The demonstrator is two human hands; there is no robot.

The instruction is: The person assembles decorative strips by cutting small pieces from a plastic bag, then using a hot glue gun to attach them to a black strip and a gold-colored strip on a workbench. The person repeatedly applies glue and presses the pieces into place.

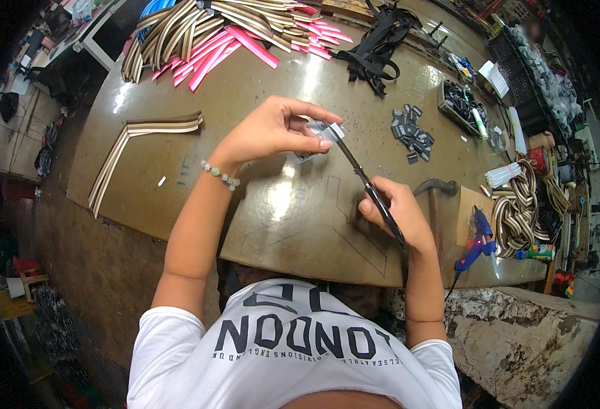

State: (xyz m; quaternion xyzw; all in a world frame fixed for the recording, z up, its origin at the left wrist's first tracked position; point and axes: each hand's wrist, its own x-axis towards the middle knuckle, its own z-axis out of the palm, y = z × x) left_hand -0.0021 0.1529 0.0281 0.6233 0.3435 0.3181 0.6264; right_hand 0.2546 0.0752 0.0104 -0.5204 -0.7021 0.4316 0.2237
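My left hand (272,133) pinches a small piece of grey and white printed film (319,129) between thumb and fingers; a bead bracelet circles that wrist. In my right hand (402,208) is a long, slim pair of dark scissors (362,174), slanting up and left. Their tips reach the right edge of the film; whether the blades touch or bite it I cannot tell. Both hands are above the brown tabletop (272,242). Past the scissors, to the right, lies a heap of small black rectangular pieces (412,131).
Striped straps with pink ends (211,37) and black straps (378,51) are piled at the back. A bent striped strap (129,129) lies left. To the right are a hammer (436,191), a blue glue gun (478,238), coiled straps (518,211) and a filled tray (458,99).
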